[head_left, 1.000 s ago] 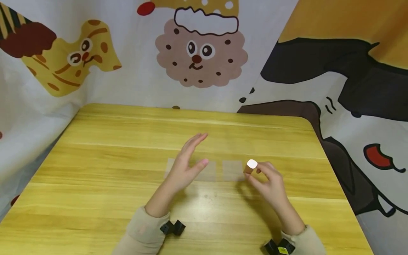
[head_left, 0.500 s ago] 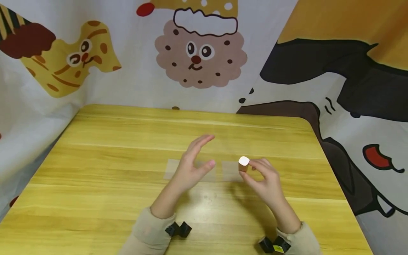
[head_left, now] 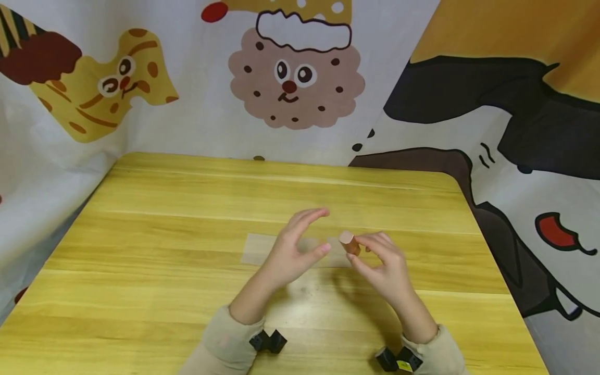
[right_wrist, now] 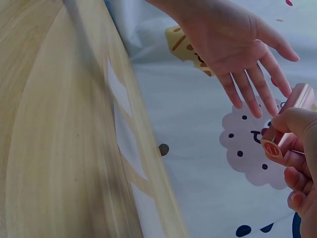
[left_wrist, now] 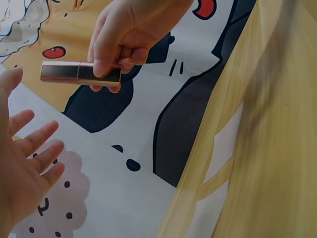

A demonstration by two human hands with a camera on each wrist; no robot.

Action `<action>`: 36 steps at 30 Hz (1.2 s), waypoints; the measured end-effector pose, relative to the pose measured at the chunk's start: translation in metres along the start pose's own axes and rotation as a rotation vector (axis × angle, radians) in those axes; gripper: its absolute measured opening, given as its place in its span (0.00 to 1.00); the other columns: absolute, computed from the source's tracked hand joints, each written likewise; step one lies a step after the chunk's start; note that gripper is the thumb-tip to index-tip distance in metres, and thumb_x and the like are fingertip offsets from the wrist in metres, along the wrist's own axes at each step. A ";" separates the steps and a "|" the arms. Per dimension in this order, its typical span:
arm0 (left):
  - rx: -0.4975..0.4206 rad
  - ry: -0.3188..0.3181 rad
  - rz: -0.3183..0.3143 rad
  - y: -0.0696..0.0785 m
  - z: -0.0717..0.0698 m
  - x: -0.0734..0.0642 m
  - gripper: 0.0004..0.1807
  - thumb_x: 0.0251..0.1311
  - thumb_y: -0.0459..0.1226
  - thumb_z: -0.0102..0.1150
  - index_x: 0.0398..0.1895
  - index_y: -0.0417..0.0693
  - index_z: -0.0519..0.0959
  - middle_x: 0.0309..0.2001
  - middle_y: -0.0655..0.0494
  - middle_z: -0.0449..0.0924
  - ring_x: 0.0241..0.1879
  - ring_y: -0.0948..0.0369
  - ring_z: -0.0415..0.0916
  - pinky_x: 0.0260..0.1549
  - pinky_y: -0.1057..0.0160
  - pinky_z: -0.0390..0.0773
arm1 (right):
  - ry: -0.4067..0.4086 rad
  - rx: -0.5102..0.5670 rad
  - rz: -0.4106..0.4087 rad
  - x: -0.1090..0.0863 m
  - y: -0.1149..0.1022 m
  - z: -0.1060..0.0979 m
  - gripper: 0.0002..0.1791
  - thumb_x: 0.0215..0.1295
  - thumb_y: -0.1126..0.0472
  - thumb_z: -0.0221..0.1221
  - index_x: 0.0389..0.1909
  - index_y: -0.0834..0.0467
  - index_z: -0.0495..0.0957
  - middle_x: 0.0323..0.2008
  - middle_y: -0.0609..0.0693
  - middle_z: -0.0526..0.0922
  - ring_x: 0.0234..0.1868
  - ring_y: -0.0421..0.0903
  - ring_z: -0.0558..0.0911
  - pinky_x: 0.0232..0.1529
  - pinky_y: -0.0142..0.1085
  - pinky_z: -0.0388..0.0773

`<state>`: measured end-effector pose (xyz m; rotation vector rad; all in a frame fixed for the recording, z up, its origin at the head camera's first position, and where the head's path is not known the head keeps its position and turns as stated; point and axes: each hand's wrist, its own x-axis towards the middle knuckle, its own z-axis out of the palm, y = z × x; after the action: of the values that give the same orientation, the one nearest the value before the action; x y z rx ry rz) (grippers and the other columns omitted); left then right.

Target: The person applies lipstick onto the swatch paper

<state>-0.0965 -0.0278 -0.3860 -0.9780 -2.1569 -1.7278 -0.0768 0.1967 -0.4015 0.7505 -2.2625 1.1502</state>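
Observation:
My right hand (head_left: 383, 260) pinches a shiny rose-gold lipstick tube (head_left: 348, 242) between thumb and fingers, above the table. In the left wrist view the lipstick tube (left_wrist: 59, 73) lies nearly level, its far half sticking out of the grip. A round red label (right_wrist: 272, 148) shows on its end in the right wrist view. Facing it from the left is my left hand (head_left: 291, 255), fingers extended and spread, holding nothing. A small gap separates its fingertips from the tube in the head view.
Beneath the hands, pale rectangular sheets (head_left: 257, 249) lie in a row on the wooden table (head_left: 164, 291). A white curtain (head_left: 187, 125) with cartoon prints hangs behind the table. Black wrist cameras (head_left: 268, 341) sit at both sleeves.
My right hand has carried the lipstick tube to the left, and the tube now leans with its top toward the left. My left hand has moved right, closer to it, still empty.

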 end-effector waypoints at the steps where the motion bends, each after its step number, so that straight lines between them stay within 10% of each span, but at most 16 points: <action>1: 0.001 -0.007 0.001 0.000 0.001 0.000 0.34 0.64 0.51 0.55 0.67 0.43 0.65 0.64 0.50 0.67 0.65 0.56 0.61 0.63 0.50 0.61 | -0.002 -0.002 -0.005 0.000 0.000 0.000 0.13 0.50 0.66 0.68 0.39 0.63 0.83 0.37 0.52 0.85 0.35 0.49 0.77 0.38 0.29 0.72; 36: 0.029 -0.029 0.123 -0.009 0.011 -0.001 0.11 0.55 0.31 0.67 0.42 0.38 0.81 0.34 0.56 0.79 0.35 0.63 0.73 0.37 0.68 0.77 | -0.121 -0.034 -0.038 -0.004 -0.005 0.005 0.12 0.58 0.61 0.65 0.43 0.60 0.84 0.40 0.49 0.85 0.39 0.47 0.78 0.42 0.31 0.73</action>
<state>-0.0984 -0.0192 -0.3965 -1.1099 -2.0858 -1.6317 -0.0718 0.1910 -0.4039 0.8673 -2.3499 1.0731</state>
